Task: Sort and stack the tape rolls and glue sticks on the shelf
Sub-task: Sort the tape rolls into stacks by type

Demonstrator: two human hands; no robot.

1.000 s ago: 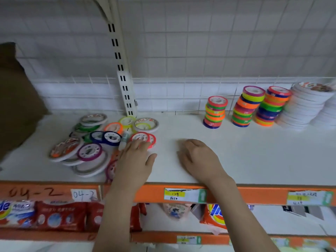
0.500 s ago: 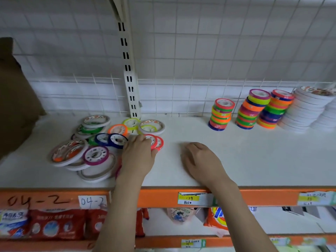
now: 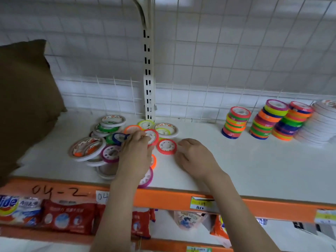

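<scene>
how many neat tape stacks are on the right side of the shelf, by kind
coloured tape stacks: 3
white tape stacks: 1 in view, cut off by the frame edge
total: 4

White tape stack (image 3: 325,122) cut off at right edge, blurred
</scene>
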